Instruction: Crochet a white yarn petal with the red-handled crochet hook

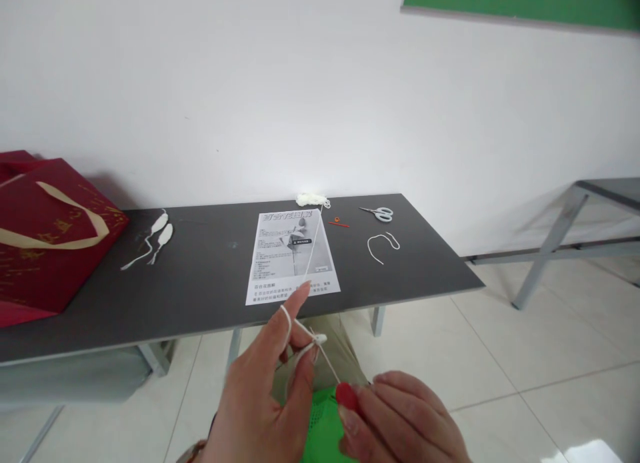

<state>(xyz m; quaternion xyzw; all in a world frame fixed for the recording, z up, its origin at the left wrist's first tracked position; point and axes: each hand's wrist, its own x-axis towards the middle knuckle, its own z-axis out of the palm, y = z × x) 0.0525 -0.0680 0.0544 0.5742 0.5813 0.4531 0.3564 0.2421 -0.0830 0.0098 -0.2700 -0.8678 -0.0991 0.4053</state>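
My left hand (270, 390) is raised in front of the table's near edge, with white yarn (313, 250) looped over its stretched index finger and pinched between thumb and middle finger at a small white crochet piece (319, 340). The yarn strand runs up over the sheet to a small white yarn bundle (311, 198) at the table's far edge. My right hand (400, 420) is closed on a crochet hook with a red grip (347, 395), whose tip reaches the white piece.
A printed instruction sheet (293, 256) lies mid-table on the dark grey table (210, 276). Scissors (379, 213), a red pin-like tool (339, 222) and a short yarn scrap (383, 245) lie right of it. Two white crocheted petals (156, 235) and a red gift bag (45, 233) sit left. Another bench (600, 216) stands right.
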